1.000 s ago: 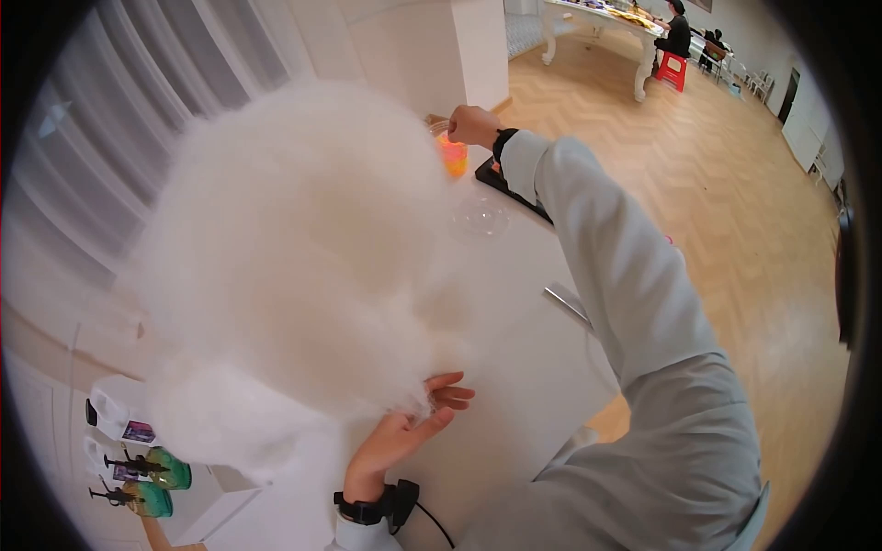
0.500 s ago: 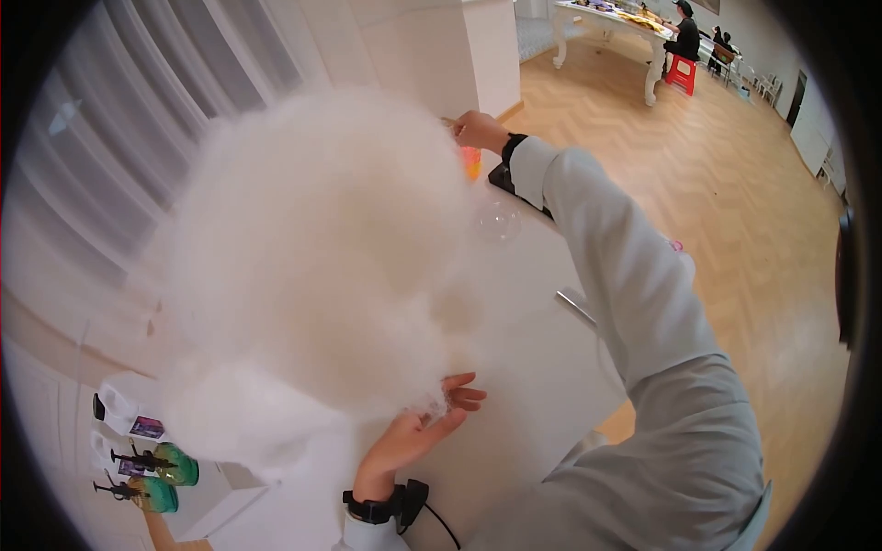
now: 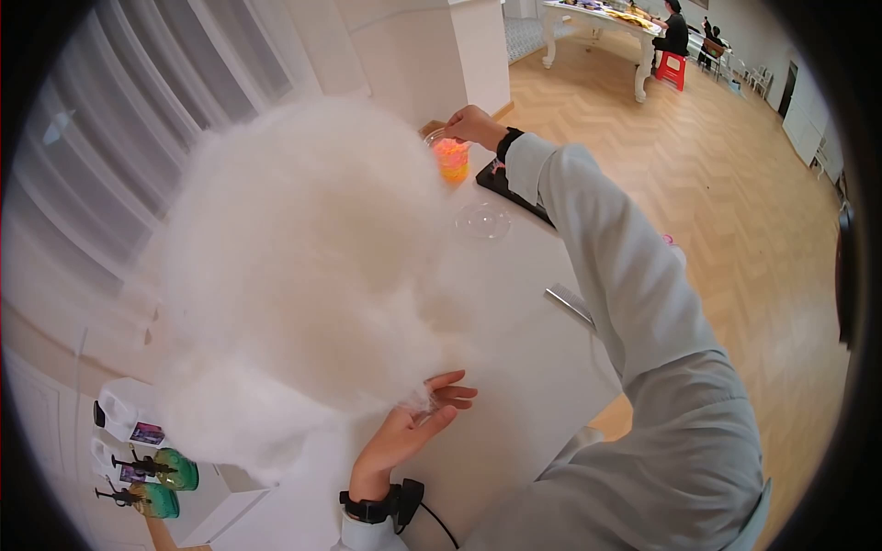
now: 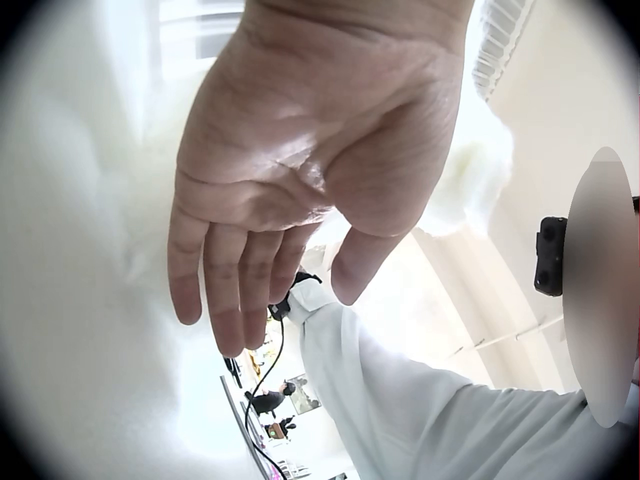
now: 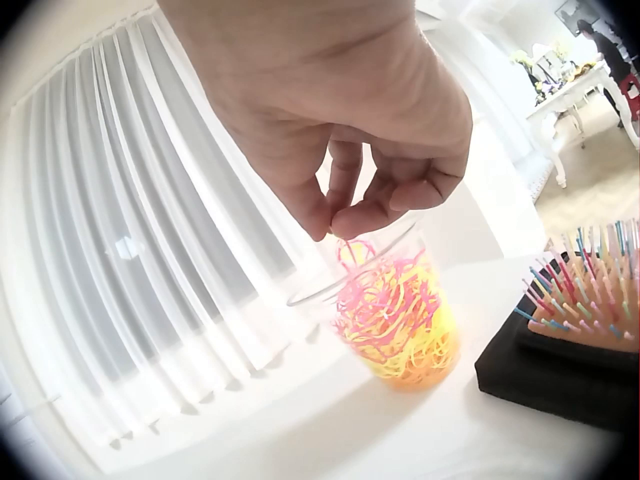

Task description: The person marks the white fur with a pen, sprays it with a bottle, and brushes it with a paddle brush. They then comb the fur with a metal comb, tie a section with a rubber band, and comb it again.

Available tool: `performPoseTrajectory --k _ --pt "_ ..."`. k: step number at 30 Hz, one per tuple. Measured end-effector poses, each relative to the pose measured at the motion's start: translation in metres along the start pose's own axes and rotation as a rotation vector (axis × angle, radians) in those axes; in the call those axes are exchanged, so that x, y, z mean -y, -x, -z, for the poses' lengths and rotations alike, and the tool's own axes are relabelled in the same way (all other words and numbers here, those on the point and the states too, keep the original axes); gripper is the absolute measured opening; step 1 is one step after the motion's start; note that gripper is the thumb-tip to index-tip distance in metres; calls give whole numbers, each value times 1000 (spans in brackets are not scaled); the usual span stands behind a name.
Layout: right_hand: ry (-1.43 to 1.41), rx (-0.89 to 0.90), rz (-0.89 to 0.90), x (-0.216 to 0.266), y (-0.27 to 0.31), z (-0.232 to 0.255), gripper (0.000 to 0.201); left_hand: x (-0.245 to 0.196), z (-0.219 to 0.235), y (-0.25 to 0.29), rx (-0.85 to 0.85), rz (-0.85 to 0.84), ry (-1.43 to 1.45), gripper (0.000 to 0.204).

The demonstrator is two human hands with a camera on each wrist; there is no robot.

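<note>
A large mass of fluffy white fur [image 3: 312, 257] fills the left and middle of the head view. At its lower edge my left hand [image 3: 404, 432] is palm up, fingers loosely extended, with thin wisps of fur lying between thumb and fingers. The left wrist view shows that palm [image 4: 310, 160] with relaxed fingers. Across the table, my right hand [image 5: 350, 130] hangs over a clear cup [image 5: 308, 297] of pink, yellow and orange rubber bands [image 5: 395, 310]. Its thumb and fingertip pinch a pink rubber band [image 5: 355, 252] at the rim.
Beside the cup lies a black block [image 5: 540, 375] with coloured pins standing on an orange pad. A clear round lid [image 3: 482, 221] and a metal comb [image 3: 570, 305] lie on the white table [image 3: 524, 358]. Green spray bottles [image 3: 176, 470] stand at lower left.
The head view shifts slightly, then back. My right hand stays at the cup, its fingers now a little above the rim. My left hand keeps its place by the fur.
</note>
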State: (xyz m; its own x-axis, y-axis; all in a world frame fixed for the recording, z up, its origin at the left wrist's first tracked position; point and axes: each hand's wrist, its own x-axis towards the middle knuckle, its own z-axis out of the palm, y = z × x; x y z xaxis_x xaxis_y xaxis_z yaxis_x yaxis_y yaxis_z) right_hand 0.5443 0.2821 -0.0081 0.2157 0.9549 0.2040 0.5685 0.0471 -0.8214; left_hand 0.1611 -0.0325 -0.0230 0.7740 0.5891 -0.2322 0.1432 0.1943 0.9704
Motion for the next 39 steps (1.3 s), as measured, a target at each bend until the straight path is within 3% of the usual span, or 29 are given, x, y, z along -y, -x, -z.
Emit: performPoseTrajectory --k 10,17,20,22,24,25,29,35,37,39 --pt "-1 31 -37 20 21 7 21 -1 0 1 3 18 9 46" --pt "-34 -4 -34 22 22 6 14 -1 -1 1 4 11 13 47" --pt "-129 -150 -55 32 26 2 14 1 -2 2 -17 -5 -4 47" --pt "-449 -296 -43 43 32 1 13 0 -3 2 -11 -9 -6 47" --pt "-597 -305 -79 61 41 4 13 -2 -4 4 -9 -9 -9 47" --pt "-747 -313 -117 73 48 8 12 -3 -5 5 0 -24 -19 47" --pt "-841 -345 -175 106 71 17 12 -5 -9 9 9 -76 -32 48" --pt "-930 -330 -97 128 130 25 10 -21 -20 25 -27 -133 -65 45" --pt "-916 -248 6 129 162 31 25 -27 -23 32 -61 -167 -78 44" --pt "-956 -222 43 141 209 31 27 -34 -29 39 -110 -237 -95 40"
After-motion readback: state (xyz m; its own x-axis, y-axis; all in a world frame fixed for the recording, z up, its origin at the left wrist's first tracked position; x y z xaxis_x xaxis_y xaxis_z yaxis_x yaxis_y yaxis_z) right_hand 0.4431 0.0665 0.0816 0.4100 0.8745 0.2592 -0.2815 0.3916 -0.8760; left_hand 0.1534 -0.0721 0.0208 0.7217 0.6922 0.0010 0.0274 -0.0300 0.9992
